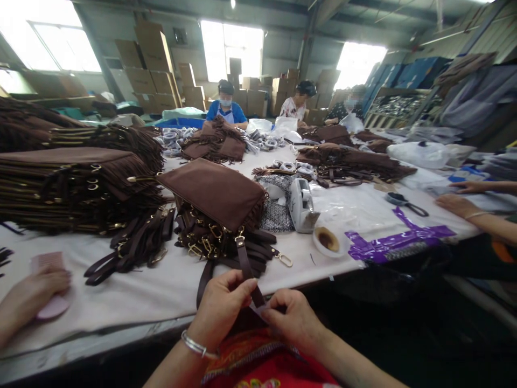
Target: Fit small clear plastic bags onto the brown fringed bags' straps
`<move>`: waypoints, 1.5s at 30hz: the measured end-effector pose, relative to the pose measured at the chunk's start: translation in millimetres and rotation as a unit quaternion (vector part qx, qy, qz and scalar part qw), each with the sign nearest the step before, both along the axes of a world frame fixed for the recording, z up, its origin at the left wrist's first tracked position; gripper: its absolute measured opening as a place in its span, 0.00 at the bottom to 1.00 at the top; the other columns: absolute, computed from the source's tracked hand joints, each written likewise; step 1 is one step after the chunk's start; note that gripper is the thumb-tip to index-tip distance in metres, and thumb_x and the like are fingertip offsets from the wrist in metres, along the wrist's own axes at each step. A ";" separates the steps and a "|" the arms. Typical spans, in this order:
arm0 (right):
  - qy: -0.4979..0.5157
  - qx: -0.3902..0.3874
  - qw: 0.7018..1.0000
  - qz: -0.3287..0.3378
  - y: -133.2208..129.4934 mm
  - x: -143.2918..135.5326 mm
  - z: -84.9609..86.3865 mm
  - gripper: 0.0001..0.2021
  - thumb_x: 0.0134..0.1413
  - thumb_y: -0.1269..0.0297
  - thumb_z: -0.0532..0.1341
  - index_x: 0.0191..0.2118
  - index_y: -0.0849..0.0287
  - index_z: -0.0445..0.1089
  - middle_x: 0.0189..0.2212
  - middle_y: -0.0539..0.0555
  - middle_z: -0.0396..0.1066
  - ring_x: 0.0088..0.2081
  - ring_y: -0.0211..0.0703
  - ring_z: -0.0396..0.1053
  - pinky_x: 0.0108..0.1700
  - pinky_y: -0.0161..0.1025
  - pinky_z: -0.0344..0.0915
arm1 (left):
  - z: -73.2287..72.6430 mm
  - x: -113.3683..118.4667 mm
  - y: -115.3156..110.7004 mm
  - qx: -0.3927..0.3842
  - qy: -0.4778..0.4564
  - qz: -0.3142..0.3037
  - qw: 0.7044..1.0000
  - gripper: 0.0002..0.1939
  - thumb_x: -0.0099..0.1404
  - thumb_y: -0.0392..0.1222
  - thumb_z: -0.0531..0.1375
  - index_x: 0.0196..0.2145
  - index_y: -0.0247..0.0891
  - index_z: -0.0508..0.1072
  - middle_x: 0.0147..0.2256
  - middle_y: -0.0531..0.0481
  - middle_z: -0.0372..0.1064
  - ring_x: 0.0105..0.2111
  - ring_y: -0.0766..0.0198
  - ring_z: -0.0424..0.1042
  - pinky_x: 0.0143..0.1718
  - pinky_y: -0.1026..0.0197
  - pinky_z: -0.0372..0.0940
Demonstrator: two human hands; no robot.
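Note:
My left hand (224, 299) pinches a dark brown strap (243, 257) between thumb and fingers, just over the table's front edge. The strap runs up to a gold clip at the front of a brown fringed bag (214, 188). My right hand (293, 318) is closed at the strap's lower end, where a small pale piece shows at the fingertips; what this piece is I cannot make out. Under the bag lie more dark straps with gold clips (207, 245). A loose clip (286, 260) sticks out to the right of them.
Bundled straps (139, 240) and a tall bag stack (60, 188) lie left. A tape dispenser (302, 207), small bowl (329, 241) and purple tape (393, 240) lie right. A co-worker's hand (40, 291) holds a pink comb at left; other co-workers' hands (460, 205) are at right.

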State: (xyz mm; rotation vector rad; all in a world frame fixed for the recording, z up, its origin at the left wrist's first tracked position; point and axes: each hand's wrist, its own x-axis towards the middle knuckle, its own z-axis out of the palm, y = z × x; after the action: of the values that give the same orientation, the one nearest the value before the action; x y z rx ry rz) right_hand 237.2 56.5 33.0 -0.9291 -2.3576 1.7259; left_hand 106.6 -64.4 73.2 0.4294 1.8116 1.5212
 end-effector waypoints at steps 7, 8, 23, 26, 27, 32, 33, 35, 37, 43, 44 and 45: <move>0.022 -0.080 0.996 -0.012 0.0 -1.5 5.1 0.05 0.41 0.67 0.64 0.21 0.64 0.73 0.16 0.47 0.67 0.20 0.33 0.58 0.23 0.31 0.55 | -7.6 -0.5 0.5 -0.005 -0.017 0.000 1.000 0.14 0.53 0.50 0.66 0.32 0.37 0.78 0.27 0.52 0.73 0.27 0.64 0.68 0.28 0.65 0.64; 0.025 -0.111 0.993 -0.018 0.0 -1.5 5.3 0.06 0.40 0.67 0.64 0.21 0.64 0.72 0.16 0.47 0.67 0.20 0.33 0.58 0.23 0.31 0.55 | -7.9 -0.7 -0.1 -0.003 -0.023 -0.002 1.000 0.14 0.53 0.50 0.66 0.32 0.37 0.78 0.28 0.51 0.74 0.28 0.63 0.69 0.29 0.64 0.65; 0.097 -0.018 0.995 0.034 6.0 -11.7 16.9 0.06 0.45 0.65 0.63 0.24 0.62 0.72 0.22 0.49 0.68 0.26 0.36 0.63 0.29 0.32 0.59 | -24.5 9.5 -3.6 0.072 -0.175 -0.033 0.981 0.13 0.51 0.45 0.69 0.27 0.34 0.73 0.24 0.54 0.71 0.27 0.67 0.68 0.30 0.65 0.62; 0.106 -0.086 0.990 0.044 8.9 -10.6 23.0 0.08 0.46 0.62 0.64 0.23 0.62 0.70 0.21 0.48 0.66 0.25 0.35 0.61 0.28 0.32 0.58 | -16.3 -1.4 3.2 0.091 -0.251 -0.019 0.964 0.17 0.55 0.51 0.67 0.35 0.35 0.72 0.32 0.48 0.75 0.31 0.63 0.73 0.33 0.63 0.66; 0.107 -0.127 0.985 0.052 9.5 -9.5 24.7 0.10 0.45 0.61 0.65 0.24 0.62 0.69 0.20 0.48 0.66 0.24 0.35 0.60 0.27 0.32 0.57 | -11.8 -7.2 7.4 0.093 -0.281 -0.009 0.955 0.19 0.56 0.53 0.65 0.37 0.35 0.72 0.34 0.46 0.76 0.33 0.61 0.74 0.34 0.62 0.67; 0.111 -0.201 0.971 0.062 6.9 -3.3 25.4 0.15 0.43 0.56 0.68 0.24 0.63 0.66 0.19 0.47 0.63 0.22 0.33 0.57 0.26 0.32 0.53 | 8.6 -35.2 38.1 0.120 -0.319 0.070 0.937 0.17 0.61 0.52 0.61 0.40 0.36 0.70 0.38 0.43 0.77 0.37 0.57 0.76 0.36 0.59 0.69; 0.109 -0.196 0.973 0.058 6.4 -2.9 24.0 0.15 0.43 0.56 0.68 0.23 0.63 0.66 0.18 0.47 0.63 0.22 0.32 0.56 0.26 0.32 0.52 | 10.5 -39.0 44.0 0.133 -0.310 0.082 0.938 0.15 0.62 0.50 0.61 0.41 0.37 0.70 0.39 0.44 0.77 0.39 0.57 0.76 0.37 0.59 0.69; 0.097 -0.167 0.980 0.043 7.3 -3.9 21.0 0.16 0.44 0.55 0.67 0.22 0.62 0.65 0.17 0.46 0.61 0.21 0.33 0.55 0.25 0.32 0.51 | 11.6 -44.8 53.4 0.153 -0.293 0.104 0.938 0.10 0.63 0.47 0.61 0.40 0.40 0.70 0.40 0.47 0.77 0.42 0.57 0.75 0.38 0.60 0.68; 0.083 -0.111 0.990 0.022 11.3 -8.3 19.2 0.16 0.46 0.54 0.65 0.21 0.61 0.65 0.16 0.46 0.60 0.21 0.34 0.56 0.24 0.33 0.50 | 10.8 -48.2 59.6 0.168 -0.280 0.111 0.939 0.07 0.64 0.44 0.61 0.38 0.40 0.69 0.41 0.47 0.77 0.45 0.58 0.75 0.38 0.61 0.68; 0.121 0.068 0.990 -0.011 28.9 -43.4 30.8 0.15 0.50 0.58 0.62 0.20 0.62 0.71 0.18 0.48 0.63 0.24 0.36 0.59 0.28 0.34 0.55 | 13.6 -49.4 59.4 0.184 -0.249 0.102 0.945 0.05 0.63 0.42 0.61 0.35 0.38 0.73 0.42 0.44 0.77 0.42 0.59 0.76 0.35 0.62 0.67; 0.132 0.081 0.988 -0.013 30.5 -51.0 34.4 0.14 0.51 0.58 0.62 0.21 0.62 0.73 0.18 0.49 0.64 0.24 0.37 0.60 0.29 0.34 0.56 | 15.1 -49.3 56.7 0.187 -0.245 0.093 0.947 0.06 0.63 0.42 0.61 0.35 0.38 0.74 0.42 0.44 0.77 0.43 0.58 0.75 0.35 0.62 0.67; 0.143 0.091 0.985 -0.014 31.6 -58.5 38.0 0.14 0.51 0.57 0.62 0.22 0.62 0.74 0.19 0.49 0.66 0.25 0.37 0.62 0.29 0.34 0.57 | 16.4 -49.5 53.5 0.189 -0.238 0.083 0.949 0.07 0.63 0.44 0.61 0.34 0.38 0.76 0.41 0.45 0.77 0.44 0.58 0.74 0.35 0.62 0.67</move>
State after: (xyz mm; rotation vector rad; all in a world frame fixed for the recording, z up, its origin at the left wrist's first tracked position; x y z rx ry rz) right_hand 178.8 88.1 71.0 -0.6354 -2.2542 1.4873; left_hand 57.2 -10.8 89.6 0.0687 1.2067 1.9035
